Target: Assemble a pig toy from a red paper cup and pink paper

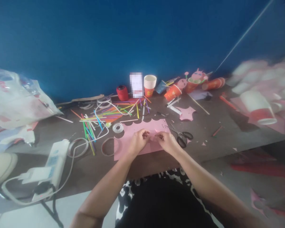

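Both hands meet over a pink paper sheet (125,141) with scalloped cut-outs along its far edge. My left hand (140,141) and my right hand (168,141) are each closed in a pinch on a small pink paper piece (153,137) between them. Its exact shape blends with the sheet below. Black-handled scissors (181,140) lie just right of my right hand. Left of the sheet are a white tape roll (118,128) and a larger tape ring (103,148), which overlaps the sheet's left edge.
Coloured sticks (91,126) are scattered at left, near a power strip (58,158) with a looping white cable and a glue gun (23,136). Stacked paper cups (149,85) stand at the back by a red spool (122,93). Decorated cups (173,92) lie at back right.
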A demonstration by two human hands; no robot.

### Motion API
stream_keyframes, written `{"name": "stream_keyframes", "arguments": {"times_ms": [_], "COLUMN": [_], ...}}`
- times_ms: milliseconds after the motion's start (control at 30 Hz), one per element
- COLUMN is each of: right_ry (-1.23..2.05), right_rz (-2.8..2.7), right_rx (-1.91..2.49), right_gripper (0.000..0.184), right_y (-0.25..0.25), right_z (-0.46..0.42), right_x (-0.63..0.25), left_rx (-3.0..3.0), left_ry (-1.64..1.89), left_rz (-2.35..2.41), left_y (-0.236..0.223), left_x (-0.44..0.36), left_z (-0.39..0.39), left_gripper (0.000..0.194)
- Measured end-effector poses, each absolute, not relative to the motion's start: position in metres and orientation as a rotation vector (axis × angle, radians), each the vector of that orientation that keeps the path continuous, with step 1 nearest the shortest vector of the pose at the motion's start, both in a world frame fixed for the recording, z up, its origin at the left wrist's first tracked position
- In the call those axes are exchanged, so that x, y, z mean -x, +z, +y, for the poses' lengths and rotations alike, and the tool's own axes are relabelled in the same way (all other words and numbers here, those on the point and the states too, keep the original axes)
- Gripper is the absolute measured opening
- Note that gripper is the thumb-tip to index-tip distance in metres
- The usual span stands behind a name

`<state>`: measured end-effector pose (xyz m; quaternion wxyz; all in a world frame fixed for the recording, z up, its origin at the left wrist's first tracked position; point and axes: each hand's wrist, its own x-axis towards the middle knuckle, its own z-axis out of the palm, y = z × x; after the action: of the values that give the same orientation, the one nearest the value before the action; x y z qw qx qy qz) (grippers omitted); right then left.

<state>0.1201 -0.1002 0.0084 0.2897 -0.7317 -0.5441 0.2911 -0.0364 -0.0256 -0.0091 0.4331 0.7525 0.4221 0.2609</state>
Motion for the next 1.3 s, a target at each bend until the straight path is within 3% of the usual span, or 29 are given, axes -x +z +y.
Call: {"name": "stream_keyframes", "arguments": {"times_ms": [167, 400, 700, 833, 1067, 1300], "right_ry": [0.823, 0.598, 0.469, 0.44, 0.308, 0.087], "right_rz": [-1.474, -1.674, -1.799, -1.835, -1.79, -1.7], "right_rx": [1.918, 2.181, 2.24, 2.205, 2.082, 2.155], "right_gripper": [0.02, 0.018, 0.015, 0.016, 0.012, 0.012], "right_y": [0.011, 0.007, 0.007, 0.007, 0.008, 0.001], "right_z": [-0.099, -0.099, -0.099, -0.099, -0.109, -0.136], "right_x": [-0.12, -0.124, -0.128, -0.129, -0.144, -0.178], "left_rx": [-1.877, -2.153, -2.426, -2.546, -2.723, -2.684], "left_ry": [0.622, 0.496, 0.586, 0.428, 0.184, 0.168], "left_rz": [1.052, 1.069, 1.03, 0.836, 0.899, 0.907], "left_y": [-0.007, -0.001, -0.001, 0.004, 0.014, 0.009], "left_x": [0.035, 0.039, 0.041, 0.037, 0.034, 0.032], "left_z": [-0.027, -0.034, -0.031, -0.04, -0.054, -0.057], "left_gripper": [0.013, 0.013, 0.016, 0.021, 0.026, 0.025]}}
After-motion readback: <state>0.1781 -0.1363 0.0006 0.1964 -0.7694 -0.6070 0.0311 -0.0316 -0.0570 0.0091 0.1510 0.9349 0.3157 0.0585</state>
